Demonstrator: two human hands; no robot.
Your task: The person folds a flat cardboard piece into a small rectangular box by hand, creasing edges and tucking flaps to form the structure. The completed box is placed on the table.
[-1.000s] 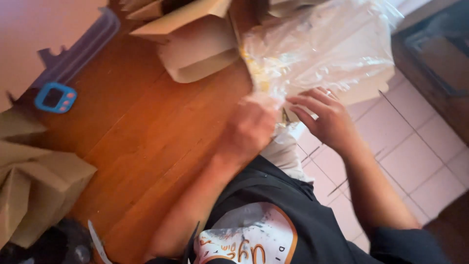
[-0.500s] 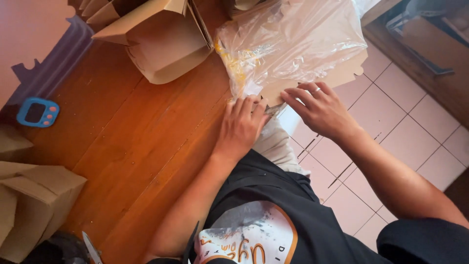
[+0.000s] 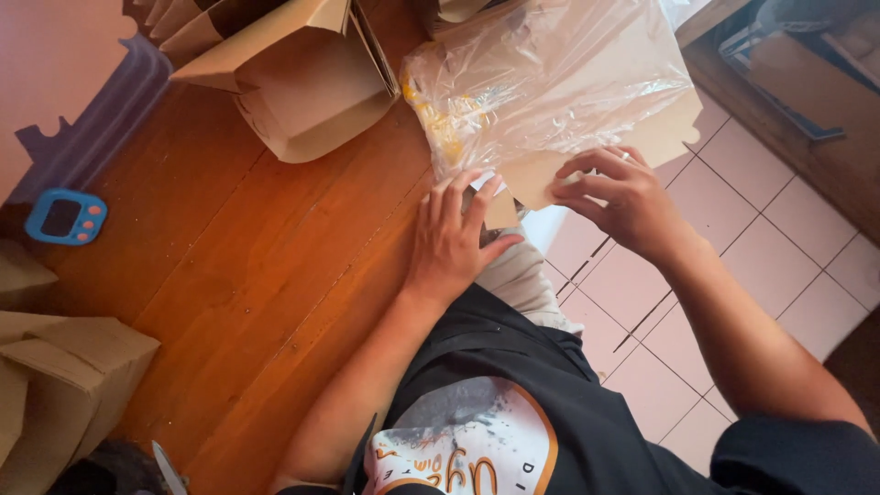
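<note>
Your left hand [image 3: 456, 240] lies open on the flat brown cardboard blank [image 3: 541, 170]; your right hand [image 3: 616, 197], at three o'clock, pinches its edge under the clear crinkled plastic bag [image 3: 550, 82].

Head camera looks steeply down, close above table [image 3: 229, 275].

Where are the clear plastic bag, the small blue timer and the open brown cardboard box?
Clear plastic bag [image 3: 559, 82], head view, its middle.
Small blue timer [image 3: 66, 217], head view, its dark screen.
Open brown cardboard box [image 3: 316, 105], head view, its inner wall.
</note>
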